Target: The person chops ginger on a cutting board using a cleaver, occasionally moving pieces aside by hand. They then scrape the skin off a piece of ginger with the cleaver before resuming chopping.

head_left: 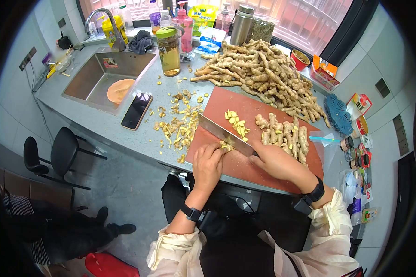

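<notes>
My right hand grips the handle of a broad cleaver, its blade reaching left across the red cutting board. Against the near side of the blade, my left hand presses a piece of ginger with its fingertips; part of that piece is hidden. Beyond the blade lies a small heap of yellow ginger slices. Several whole ginger roots lie in a row on the right of the board. Peelings and trimmings are scattered on the counter to the left.
A large pile of ginger covers the back of the board and counter. A phone, a green-lidded bottle and a sink are on the left. Small jars line the right edge. Another person's shoes show at lower left.
</notes>
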Action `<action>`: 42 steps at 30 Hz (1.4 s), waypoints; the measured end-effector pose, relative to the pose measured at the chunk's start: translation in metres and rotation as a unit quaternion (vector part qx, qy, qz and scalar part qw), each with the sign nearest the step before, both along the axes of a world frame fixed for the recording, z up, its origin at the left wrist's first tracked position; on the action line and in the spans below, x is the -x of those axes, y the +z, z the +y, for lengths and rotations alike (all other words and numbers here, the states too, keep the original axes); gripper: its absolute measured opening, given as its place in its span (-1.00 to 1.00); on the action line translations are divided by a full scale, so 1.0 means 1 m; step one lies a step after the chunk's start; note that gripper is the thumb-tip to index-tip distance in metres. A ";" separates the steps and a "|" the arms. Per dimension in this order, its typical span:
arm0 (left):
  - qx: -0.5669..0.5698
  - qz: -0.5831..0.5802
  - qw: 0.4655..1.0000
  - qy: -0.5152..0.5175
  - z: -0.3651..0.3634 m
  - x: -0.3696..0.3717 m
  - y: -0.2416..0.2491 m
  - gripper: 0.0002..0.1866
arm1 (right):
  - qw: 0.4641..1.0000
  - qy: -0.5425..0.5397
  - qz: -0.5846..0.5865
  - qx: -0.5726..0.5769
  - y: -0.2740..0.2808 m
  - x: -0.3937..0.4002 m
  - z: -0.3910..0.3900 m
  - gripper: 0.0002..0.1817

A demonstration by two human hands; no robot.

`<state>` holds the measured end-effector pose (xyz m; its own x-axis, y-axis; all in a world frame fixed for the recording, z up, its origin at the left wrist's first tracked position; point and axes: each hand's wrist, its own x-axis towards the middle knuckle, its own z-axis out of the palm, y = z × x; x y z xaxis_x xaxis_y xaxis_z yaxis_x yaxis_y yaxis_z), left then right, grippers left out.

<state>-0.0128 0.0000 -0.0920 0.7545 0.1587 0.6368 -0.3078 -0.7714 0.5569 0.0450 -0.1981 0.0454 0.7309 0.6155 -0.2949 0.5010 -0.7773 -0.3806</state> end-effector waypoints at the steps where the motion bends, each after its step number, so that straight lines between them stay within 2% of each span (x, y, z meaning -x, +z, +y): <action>1: 0.000 0.000 1.000 0.000 0.000 0.000 0.000 -0.80 | 1.000 -0.003 0.001 -0.017 -0.005 -0.002 0.003 -0.66; 5: -0.003 -0.009 1.000 0.005 -0.001 0.000 0.002 -0.82 | 0.998 -0.014 -0.017 -0.057 -0.018 -0.003 0.014 -0.68; 12: -0.013 -0.019 1.000 0.013 -0.002 0.001 0.003 -0.86 | 0.998 -0.007 -0.014 -0.063 -0.024 -0.009 0.002 -0.64; 18: -0.013 -0.020 1.000 0.009 0.000 0.000 0.000 -0.87 | 0.999 -0.030 0.008 -0.009 -0.011 0.005 -0.001 -0.65; 21: -0.012 -0.017 1.000 0.008 0.000 0.001 0.000 -0.87 | 0.997 -0.052 -0.018 -0.057 -0.032 0.001 0.010 -0.66; 23: -0.011 -0.018 1.000 0.007 0.000 0.001 0.000 -0.87 | 0.990 -0.029 -0.057 -0.128 -0.045 -0.007 0.014 -0.65; 29: -0.005 -0.013 1.000 0.010 0.000 0.001 -0.003 -0.86 | 0.988 -0.007 -0.028 -0.150 -0.024 -0.007 -0.003 -0.63; 32: -0.007 -0.012 1.000 0.008 0.000 0.001 -0.003 -0.85 | 0.997 -0.018 0.008 -0.079 0.005 0.001 -0.002 -0.63; 42: -0.007 -0.002 1.000 0.001 0.001 0.001 -0.001 -0.80 | 0.998 -0.013 0.015 -0.063 0.003 -0.002 -0.001 -0.63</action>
<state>-0.0140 0.0010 -0.0933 0.7513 0.1511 0.6425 -0.3095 -0.7791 0.5451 0.0469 -0.1992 0.0483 0.7391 0.6301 -0.2379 0.4686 -0.7348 -0.4903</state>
